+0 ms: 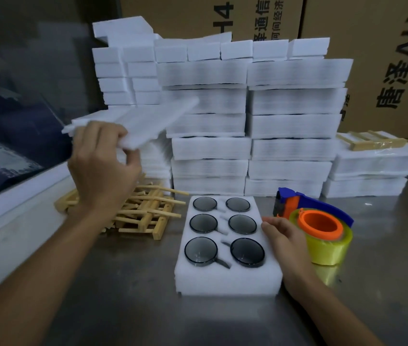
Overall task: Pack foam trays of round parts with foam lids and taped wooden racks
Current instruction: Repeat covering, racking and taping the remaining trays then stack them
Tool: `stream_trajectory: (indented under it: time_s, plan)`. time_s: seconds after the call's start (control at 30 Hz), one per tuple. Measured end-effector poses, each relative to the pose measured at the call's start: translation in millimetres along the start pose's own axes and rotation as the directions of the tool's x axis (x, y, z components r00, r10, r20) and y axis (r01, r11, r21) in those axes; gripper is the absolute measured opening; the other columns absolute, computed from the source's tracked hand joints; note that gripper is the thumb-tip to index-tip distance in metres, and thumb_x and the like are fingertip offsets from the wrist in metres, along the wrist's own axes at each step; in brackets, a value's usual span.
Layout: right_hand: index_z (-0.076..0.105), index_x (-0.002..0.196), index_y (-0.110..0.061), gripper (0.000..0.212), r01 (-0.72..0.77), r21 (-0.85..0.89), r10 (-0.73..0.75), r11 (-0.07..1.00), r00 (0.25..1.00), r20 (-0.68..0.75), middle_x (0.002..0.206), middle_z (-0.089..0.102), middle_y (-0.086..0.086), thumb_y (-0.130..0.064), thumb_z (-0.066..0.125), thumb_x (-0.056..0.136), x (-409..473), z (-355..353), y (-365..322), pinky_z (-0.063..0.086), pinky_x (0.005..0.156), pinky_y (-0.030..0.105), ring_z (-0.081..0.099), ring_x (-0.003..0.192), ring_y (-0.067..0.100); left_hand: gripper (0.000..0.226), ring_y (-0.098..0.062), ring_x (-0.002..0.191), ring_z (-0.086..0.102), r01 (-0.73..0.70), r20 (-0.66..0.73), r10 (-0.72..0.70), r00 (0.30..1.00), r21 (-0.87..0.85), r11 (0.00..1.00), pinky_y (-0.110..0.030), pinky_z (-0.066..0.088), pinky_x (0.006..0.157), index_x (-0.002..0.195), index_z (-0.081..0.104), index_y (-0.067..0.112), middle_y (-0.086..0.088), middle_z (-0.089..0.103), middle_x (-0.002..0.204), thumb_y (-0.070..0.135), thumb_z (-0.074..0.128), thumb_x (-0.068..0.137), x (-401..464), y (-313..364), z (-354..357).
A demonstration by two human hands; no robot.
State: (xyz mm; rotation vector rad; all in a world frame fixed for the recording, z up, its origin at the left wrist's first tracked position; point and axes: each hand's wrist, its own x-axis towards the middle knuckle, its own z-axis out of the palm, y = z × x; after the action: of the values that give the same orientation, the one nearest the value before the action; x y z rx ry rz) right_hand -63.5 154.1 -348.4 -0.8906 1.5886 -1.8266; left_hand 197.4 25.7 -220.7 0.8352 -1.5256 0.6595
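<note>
Pinching foam lid point(133, 121) — left hand point(103, 166); right hand point(285, 238) flat against foam tray point(228, 278); carton point(377, 58) reads "AH4".

Left hand point(103, 168): pinched a flat foam lid point(135, 122), raised and tilted above the wooden racks point(133, 212).
Right hand point(285, 242): rested against the right edge of the foam tray point(225, 278).
Foam tray: lay on the tabletop point(128, 308), holding six round parts point(201, 250).
Tape dispenser point(320, 231): just right of the right hand.
Behind: stacked foam packs point(292, 126).
</note>
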Motion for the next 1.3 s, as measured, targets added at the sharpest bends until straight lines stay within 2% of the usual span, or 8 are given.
stream_trajectory:
  time_s: [0.2, 0.3, 0.43, 0.57, 0.63, 0.77, 0.93, 1.3]
  plan:
    - [0.07, 0.092, -0.018, 0.012, 0.008, 0.0, -0.008, 1.0, 1.0, -0.008, 0.087, 0.075, 0.0, -0.011, 0.06, 0.093, -3, 0, -3, 0.057, 0.074, 0.036, 0.071, 0.086, 0.022, 0.038, -0.033, 0.094, 0.064, 0.029, 0.178, 0.033, 0.983, -0.335, 0.942, -0.036, 0.051, 0.085, 0.096, 0.072, -0.004, -0.018, 0.068, 0.099, -0.022, 0.068, 0.062, -65, 40, -4]
    - [0.07, 0.094, -0.019, 0.011, 0.011, -0.005, -0.011, 1.0, 1.0, -0.005, 0.091, 0.074, 0.001, -0.011, 0.061, 0.093, -5, 0, -4, 0.057, 0.074, 0.035, 0.07, 0.086, 0.02, 0.053, -0.029, 0.103, 0.065, 0.136, 0.281, -0.012, 0.96, -0.425, 0.895, -0.022, 0.047, 0.098, 0.099, 0.074, -0.005, -0.02, 0.068, 0.109, -0.033, 0.067, 0.055, -91, 48, -5]
    - [0.066, 0.1, -0.018, 0.014, 0.101, -0.045, -0.103, 0.994, 0.994, -0.044, 0.102, 0.071, 0.0, -0.007, 0.065, 0.091, -11, 0, -10, 0.054, 0.083, 0.028, 0.066, 0.096, 0.013, 0.045, -0.029, 0.11, 0.061, 0.224, 0.403, -0.009, 0.915, -0.49, 0.843, -0.03, 0.051, 0.094, 0.108, 0.072, -0.003, -0.022, 0.061, 0.122, -0.026, 0.07, 0.069, -106, 52, -10]
    - [0.064, 0.105, -0.023, 0.022, 0.246, -0.079, -0.249, 0.966, 0.968, -0.031, 0.102, 0.07, -0.009, -0.005, 0.062, 0.092, -20, -2, -20, 0.052, 0.077, 0.016, 0.065, 0.094, -0.003, 0.055, -0.014, 0.102, 0.06, 0.253, 0.432, 0.001, 0.902, -0.53, 0.809, -0.011, 0.048, 0.081, 0.107, 0.072, -0.003, -0.015, 0.065, 0.113, -0.033, 0.064, 0.061, -110, 52, -14]
    - [0.067, 0.103, -0.024, 0.02, 0.231, -0.025, -0.231, 0.973, 0.973, -0.018, 0.096, 0.072, -0.013, -0.009, 0.057, 0.096, -25, -2, -26, 0.051, 0.076, 0.02, 0.065, 0.091, -0.003, 0.059, -0.012, 0.1, 0.059, 0.27, 0.453, -0.001, 0.892, -0.531, 0.803, -0.006, 0.045, 0.08, 0.107, 0.072, -0.003, -0.012, 0.066, 0.111, -0.034, 0.061, 0.059, -110, 54, -14]
    - [0.072, 0.098, -0.019, 0.025, 0.133, 0.124, -0.131, 0.983, 0.991, -0.029, 0.093, 0.074, -0.009, -0.011, 0.049, 0.098, -28, -2, -35, 0.052, 0.069, 0.021, 0.068, 0.086, 0.005, 0.055, -0.013, 0.099, 0.062, 0.257, 0.48, 0.052, 0.876, -0.555, 0.791, -0.023, 0.054, 0.08, 0.11, 0.073, 0.002, -0.007, 0.067, 0.109, -0.026, 0.064, 0.063, -110, 57, -17]
    - [0.072, 0.098, -0.017, 0.017, 0.02, 0.076, -0.02, 0.997, 1.0, -0.005, 0.086, 0.074, -0.007, -0.01, 0.058, 0.093, -25, -7, -32, 0.053, 0.072, 0.026, 0.068, 0.08, 0.006, 0.037, -0.006, 0.097, 0.062, 0.29, 0.503, 0.051, 0.863, -0.573, 0.766, -0.01, 0.051, 0.076, 0.104, 0.074, 0.003, -0.001, 0.068, 0.106, -0.016, 0.073, 0.073, -110, 50, -17]
    - [0.07, 0.102, -0.017, 0.024, 0.054, -0.097, -0.05, 0.994, 0.998, 0.036, 0.097, 0.072, -0.001, -0.001, 0.06, 0.088, -27, -4, -27, 0.053, 0.08, 0.028, 0.066, 0.091, 0.013, 0.027, -0.013, 0.087, 0.067, 0.534, 0.613, -0.154, 0.775, -0.504, 0.679, -0.036, 0.058, 0.068, 0.088, 0.076, 0.014, 0.005, 0.071, 0.093, -0.011, 0.068, 0.08, -117, 45, -12]
